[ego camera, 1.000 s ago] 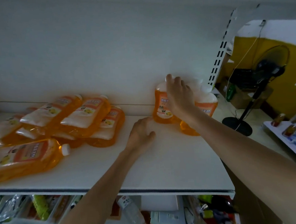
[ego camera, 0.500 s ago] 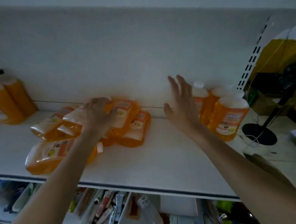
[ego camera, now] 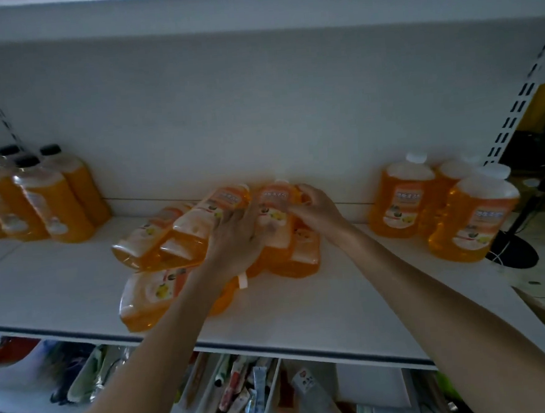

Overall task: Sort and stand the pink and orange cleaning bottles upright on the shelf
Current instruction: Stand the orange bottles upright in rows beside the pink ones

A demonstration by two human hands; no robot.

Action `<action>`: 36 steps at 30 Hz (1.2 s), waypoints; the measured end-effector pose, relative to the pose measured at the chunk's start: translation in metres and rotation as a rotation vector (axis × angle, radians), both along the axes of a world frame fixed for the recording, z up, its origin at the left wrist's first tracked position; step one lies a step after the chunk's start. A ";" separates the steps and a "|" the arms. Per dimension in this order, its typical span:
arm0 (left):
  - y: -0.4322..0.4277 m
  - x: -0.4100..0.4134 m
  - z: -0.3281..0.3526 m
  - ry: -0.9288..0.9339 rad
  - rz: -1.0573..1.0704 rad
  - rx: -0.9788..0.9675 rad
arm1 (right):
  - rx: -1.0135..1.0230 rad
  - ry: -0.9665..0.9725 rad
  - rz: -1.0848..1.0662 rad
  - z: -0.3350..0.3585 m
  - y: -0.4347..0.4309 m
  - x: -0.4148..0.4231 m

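Several orange cleaning bottles (ego camera: 170, 236) lie in a heap on their sides in the middle of the white shelf (ego camera: 319, 299). My left hand (ego camera: 235, 241) lies on top of the heap, fingers curled over one lying bottle. My right hand (ego camera: 313, 210) grips the upper end of another lying bottle (ego camera: 275, 219) at the heap's right side. Three orange bottles with white caps (ego camera: 400, 204) stand upright at the shelf's right end. No pink bottle is visible.
Several upright orange bottles with black caps (ego camera: 48, 199) stand at the far left. A lower shelf holds packets and tubes (ego camera: 233, 399). A slotted upright (ego camera: 515, 102) bounds the shelf on the right, with a fan stand (ego camera: 513, 250) beyond.
My right hand left the upright bottles at the right and moved left onto the heap. My left hand stays on the heap. The camera has swung left.
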State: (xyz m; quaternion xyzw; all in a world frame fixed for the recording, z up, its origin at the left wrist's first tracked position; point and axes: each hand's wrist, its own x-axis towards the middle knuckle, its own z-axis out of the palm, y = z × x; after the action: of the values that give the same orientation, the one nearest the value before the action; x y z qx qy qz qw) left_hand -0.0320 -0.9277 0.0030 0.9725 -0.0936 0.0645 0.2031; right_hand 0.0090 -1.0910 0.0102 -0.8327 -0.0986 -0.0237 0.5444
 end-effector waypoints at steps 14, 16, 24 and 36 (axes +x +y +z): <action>-0.041 -0.047 0.002 0.026 -0.072 -0.726 | 0.064 -0.170 0.007 0.018 -0.040 -0.064; -0.062 -0.052 0.001 0.006 -0.083 -0.709 | 0.054 -0.174 -0.011 0.024 -0.058 -0.069; -0.152 -0.066 -0.031 0.040 -0.145 -0.812 | -0.057 -0.235 -0.113 0.006 -0.143 -0.103; -0.191 -0.054 -0.065 0.014 -0.239 -0.931 | -0.427 -0.458 -0.195 -0.007 -0.195 -0.103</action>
State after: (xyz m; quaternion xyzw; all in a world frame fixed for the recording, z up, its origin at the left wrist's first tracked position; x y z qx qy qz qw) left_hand -0.0856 -1.1187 -0.0622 0.7612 -0.1646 0.0690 0.6235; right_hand -0.0943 -1.2858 0.0031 -0.9065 -0.1412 -0.2411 0.3166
